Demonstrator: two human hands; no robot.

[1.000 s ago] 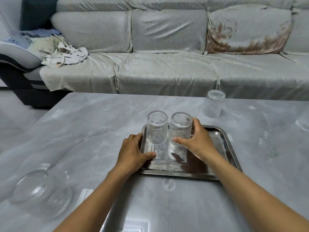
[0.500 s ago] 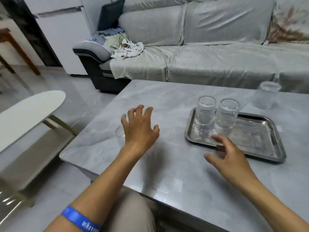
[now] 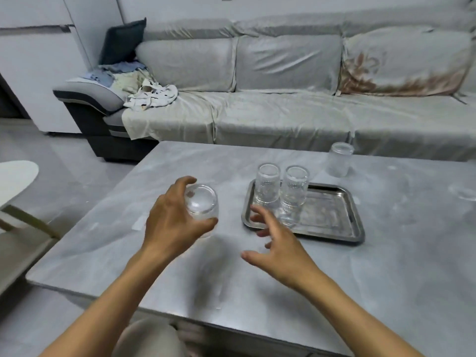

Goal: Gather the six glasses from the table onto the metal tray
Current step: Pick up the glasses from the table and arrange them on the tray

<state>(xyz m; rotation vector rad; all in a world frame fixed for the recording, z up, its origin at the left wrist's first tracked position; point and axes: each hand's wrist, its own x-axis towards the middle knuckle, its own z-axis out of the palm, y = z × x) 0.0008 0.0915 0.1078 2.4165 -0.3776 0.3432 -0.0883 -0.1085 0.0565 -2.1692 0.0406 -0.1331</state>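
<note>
A metal tray (image 3: 332,222) lies on the grey table (image 3: 386,266), right of centre. Two ribbed glasses (image 3: 268,184) (image 3: 295,191) stand upside down side by side at its far left end. My left hand (image 3: 172,222) grips a round clear glass (image 3: 202,204), upside down, just left of the tray. My right hand (image 3: 280,243) hovers open at the tray's near left corner, holding nothing. A taller frosted glass (image 3: 339,161) stands upside down beyond the tray. Another glass (image 3: 463,194) shows faintly at the table's right edge.
A long grey sofa (image 3: 283,109) runs behind the table, with a pile of clothes (image 3: 144,91) at its left end. A white side table (image 3: 15,179) stands on the floor to the left. My knee (image 3: 152,341) is under the near table edge.
The view swung left and back. My left hand, open and reaching half a second ago, now grips the round glass. My right hand has left the ribbed glasses and hovers by the tray.
</note>
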